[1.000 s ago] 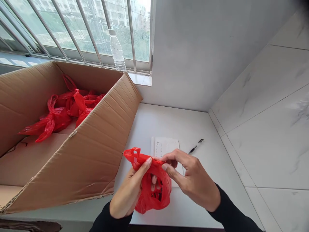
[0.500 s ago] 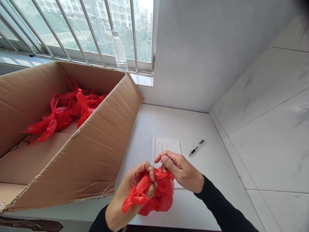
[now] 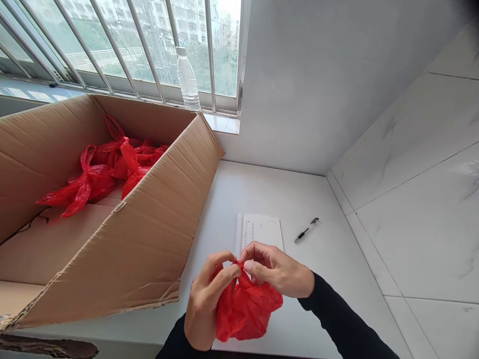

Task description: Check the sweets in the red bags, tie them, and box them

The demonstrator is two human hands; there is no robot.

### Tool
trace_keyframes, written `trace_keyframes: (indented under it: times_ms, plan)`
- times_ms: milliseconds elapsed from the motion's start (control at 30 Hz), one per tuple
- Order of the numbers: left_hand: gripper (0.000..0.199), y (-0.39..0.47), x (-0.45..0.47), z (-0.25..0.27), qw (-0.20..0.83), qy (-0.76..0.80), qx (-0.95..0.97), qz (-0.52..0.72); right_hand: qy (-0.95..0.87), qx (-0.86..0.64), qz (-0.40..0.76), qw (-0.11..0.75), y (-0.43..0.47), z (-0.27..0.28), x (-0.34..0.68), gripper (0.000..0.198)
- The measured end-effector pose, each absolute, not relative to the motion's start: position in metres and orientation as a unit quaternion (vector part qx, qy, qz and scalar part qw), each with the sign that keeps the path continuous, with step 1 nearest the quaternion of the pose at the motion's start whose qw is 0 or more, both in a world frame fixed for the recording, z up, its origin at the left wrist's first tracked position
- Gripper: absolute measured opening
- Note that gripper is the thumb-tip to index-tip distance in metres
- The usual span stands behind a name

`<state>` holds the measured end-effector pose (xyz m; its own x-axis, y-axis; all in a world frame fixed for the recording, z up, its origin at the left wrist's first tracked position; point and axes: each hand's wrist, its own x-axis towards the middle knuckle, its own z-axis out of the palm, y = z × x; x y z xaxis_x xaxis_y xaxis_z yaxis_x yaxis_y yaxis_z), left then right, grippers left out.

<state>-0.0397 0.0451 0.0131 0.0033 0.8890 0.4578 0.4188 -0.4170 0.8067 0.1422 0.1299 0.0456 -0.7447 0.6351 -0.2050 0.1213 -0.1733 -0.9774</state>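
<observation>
At the lower centre of the frame, a bulging, crinkled bag (image 3: 249, 311) of thin red plastic hangs over the smooth white tabletop (image 3: 262, 184). The left hand (image 3: 205, 299) and right hand (image 3: 279, 269) both pinch its gathered neck, fingers curled and thumbs pressed in; whether the plastic there is knotted is hard to make out. Behind lie a flat, printed paper pad (image 3: 264, 229) and a slim pen (image 3: 307, 231). On the left, a creased corrugated cardboard box (image 3: 149, 234) holds glossy, tied red bundles (image 3: 97, 182).

Left hand (image 3: 205, 296) and right hand (image 3: 282, 270) pinch close together.
</observation>
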Motion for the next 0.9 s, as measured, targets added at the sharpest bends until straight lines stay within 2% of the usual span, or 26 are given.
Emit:
trace_keyframes:
  times_ms: [133, 233, 333, 533, 633, 767, 833, 900]
  plan:
    - [0.042, 0.047, -0.044, 0.01, 0.209, 0.469, 0.704, 0.492, -0.581, -0.281, 0.741, 0.188, 0.131, 0.042, 0.141, 0.037]
    - [0.053, 0.05, -0.041, 0.014, 0.207, 0.457, 0.732, 0.461, -0.561, -0.288, 0.739, 0.237, 0.131, 0.043, 0.14, 0.034]
    - [0.054, 0.045, -0.04, 0.017, 0.205, 0.475, 0.745, 0.422, -0.548, -0.313, 0.727, 0.271, 0.133, 0.044, 0.147, 0.029]
    - [0.059, -0.001, -0.069, -0.008, 0.188, 0.554, 0.739, 0.335, -0.519, -0.449, 0.629, 0.364, 0.145, 0.017, 0.184, 0.029]
    - [0.062, -0.011, -0.074, -0.015, 0.208, 0.565, 0.723, 0.338, -0.507, -0.449, 0.641, 0.361, 0.139, 0.012, 0.19, 0.03]
    - [0.071, 0.006, -0.045, -0.008, 0.218, 0.571, 0.71, 0.351, -0.535, -0.43, 0.641, 0.343, 0.118, 0.033, 0.18, 0.028]
    - [0.049, 0.021, -0.034, -0.001, 0.221, 0.575, 0.71, 0.343, -0.535, -0.469, 0.621, 0.33, 0.109, 0.042, 0.178, 0.031]
    - [0.027, 0.03, -0.035, 0.012, 0.226, 0.576, 0.705, 0.346, -0.498, -0.513, 0.607, 0.348, 0.105, 0.044, 0.179, 0.048]
